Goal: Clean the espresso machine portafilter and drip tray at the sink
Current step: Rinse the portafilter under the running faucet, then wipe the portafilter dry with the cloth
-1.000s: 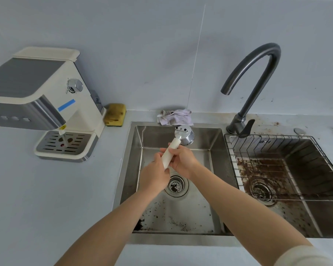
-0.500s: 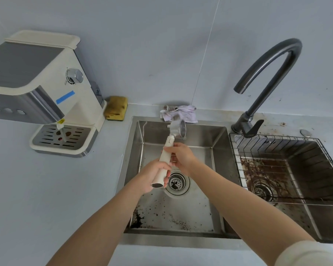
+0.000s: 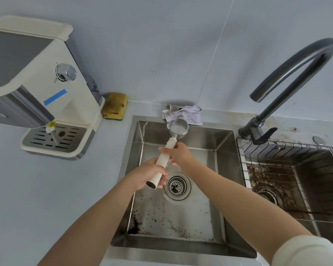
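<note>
On the bench at the left, the drip tray [image 3: 56, 140] is sitting in the espresso machine [image 3: 37, 83], not yet taken out. Over the sink [image 3: 204, 139], the left hand [image 3: 146, 175] is wrapping its fingers round the lower end of the portafilter [image 3: 162, 161] handle. The right hand [image 3: 181, 154] is curling round the handle higher up, near the open metal basket. The portafilter is probably rigid, head-heavy and slick once wet, so the handle is looking like the safe place to grip. At the right, no water is running from the faucet [image 3: 296, 68].
</note>
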Demonstrator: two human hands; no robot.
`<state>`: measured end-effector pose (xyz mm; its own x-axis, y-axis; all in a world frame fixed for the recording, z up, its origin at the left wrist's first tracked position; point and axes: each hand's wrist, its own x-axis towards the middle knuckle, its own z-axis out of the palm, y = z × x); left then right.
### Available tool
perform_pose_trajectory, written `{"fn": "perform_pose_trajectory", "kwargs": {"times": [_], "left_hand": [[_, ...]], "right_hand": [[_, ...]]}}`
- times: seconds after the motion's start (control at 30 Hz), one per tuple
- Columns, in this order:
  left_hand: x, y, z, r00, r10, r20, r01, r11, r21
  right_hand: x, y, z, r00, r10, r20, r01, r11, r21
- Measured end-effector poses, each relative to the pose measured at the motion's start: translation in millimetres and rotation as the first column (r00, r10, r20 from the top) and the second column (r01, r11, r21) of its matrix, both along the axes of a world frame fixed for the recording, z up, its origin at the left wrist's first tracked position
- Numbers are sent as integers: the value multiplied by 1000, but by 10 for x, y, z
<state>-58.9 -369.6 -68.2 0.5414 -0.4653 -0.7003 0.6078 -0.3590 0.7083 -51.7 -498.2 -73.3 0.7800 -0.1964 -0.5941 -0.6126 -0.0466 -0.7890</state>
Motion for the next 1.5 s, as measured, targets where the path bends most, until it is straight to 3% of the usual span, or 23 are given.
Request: {"fn": "perform_pose_trajectory", "kwargs": {"times": [0.23,0.33,0.43,0.53,0.83,0.9,1.27,1.33,1.4,1.5], "left_hand": [[95,-127,-101,983,163,81,-165,986,10],[148,-54,-183,978,200,63,-202,979,25],[204,-2,-239,977,206,56,-208,977,42],[256,11,-279,976,207,65,-211,976,50],[419,-29,-318,978,177,114,-186,980,73],[444,-31,-332,975,191,113,-200,977,73],[468,22,-391,959,274,79,-279,958,62],[451,23,-372,956,290,50,-292,956,42],[428,20,-340,953,304,20,-304,953,12],[393,6,-273,949,314,-23,-315,948,-42]], "right_hand": [[263,-156,-62,963,269,11,-260,940,-222],[457,-382,6,954,296,49,-251,878,-406],[729,-613,58,898,430,94,-253,679,-690],[1005,-795,62,813,582,-1,-321,447,-835],[1409,-999,-186,610,714,-344,-536,53,-842],[1443,-1022,-257,599,710,-370,-540,16,-841],[1511,-945,-357,681,650,-337,-437,-7,-899],[1509,-956,-318,724,633,-275,-428,99,-898],[1484,-985,-276,800,582,-146,-389,317,-865],[1401,-1022,-150,875,474,102,-288,677,-678]]}}
